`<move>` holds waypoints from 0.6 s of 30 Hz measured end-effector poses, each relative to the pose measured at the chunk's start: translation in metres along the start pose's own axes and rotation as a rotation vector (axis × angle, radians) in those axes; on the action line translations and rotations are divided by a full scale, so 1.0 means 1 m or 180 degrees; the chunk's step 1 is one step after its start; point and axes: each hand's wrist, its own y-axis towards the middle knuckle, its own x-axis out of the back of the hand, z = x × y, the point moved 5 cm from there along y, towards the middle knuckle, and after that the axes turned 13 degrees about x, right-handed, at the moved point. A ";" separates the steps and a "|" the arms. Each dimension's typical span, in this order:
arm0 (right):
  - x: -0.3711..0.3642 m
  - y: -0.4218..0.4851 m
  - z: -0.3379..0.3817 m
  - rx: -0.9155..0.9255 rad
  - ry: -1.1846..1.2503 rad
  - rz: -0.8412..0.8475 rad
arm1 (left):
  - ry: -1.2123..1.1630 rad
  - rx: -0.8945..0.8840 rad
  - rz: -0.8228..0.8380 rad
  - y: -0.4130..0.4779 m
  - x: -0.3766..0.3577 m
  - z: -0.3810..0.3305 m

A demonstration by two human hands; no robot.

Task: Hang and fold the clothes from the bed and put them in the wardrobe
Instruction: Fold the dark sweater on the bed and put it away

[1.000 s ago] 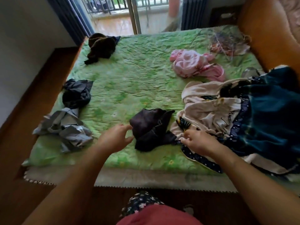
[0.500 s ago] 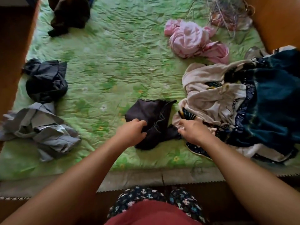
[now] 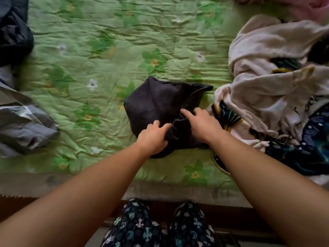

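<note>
Head view, looking down. Noted left hand [image 3: 153,138] at 6 o'clock of the dark purple garment [image 3: 160,104], with fingers spread and nearly straight, tips laid on the cloth's near edge, nothing curled round it. Noted right hand [image 3: 203,123] at 4 o'clock of the same garment, just beside the left, with index finger out straight toward 10 o'clock, tip touching a crease in the cloth; thumb hidden under the palm. Garment itself crumpled in a heap on the green floral bedspread [image 3: 80,59], mid-frame, near the bed's front edge. At 3 o'clock, touching the heap, a cream garment [image 3: 267,82] tangled with a navy patterned one [image 3: 311,139]. At 9 o'clock, well apart, a grey garment [image 3: 26,125]; at 10 o'clock a black bundle [image 3: 14,38]. At 1 o'clock, blurred pink cloth [image 3: 311,6] at frame corner. At 6 o'clock, below the bed edge, patterned trouser legs [image 3: 142,229].
</note>
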 end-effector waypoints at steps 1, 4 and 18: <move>-0.003 0.012 0.001 0.0100 -0.0257 -0.0004 | 0.0041 -0.0008 -0.0019 0.009 -0.007 -0.002; -0.011 0.039 -0.005 0.0311 -0.0755 -0.0053 | 0.0301 -0.0055 -0.0266 0.027 -0.017 -0.010; 0.073 -0.009 0.017 0.0634 -0.0145 -0.1100 | -0.1976 0.0308 -0.0728 -0.029 0.085 0.071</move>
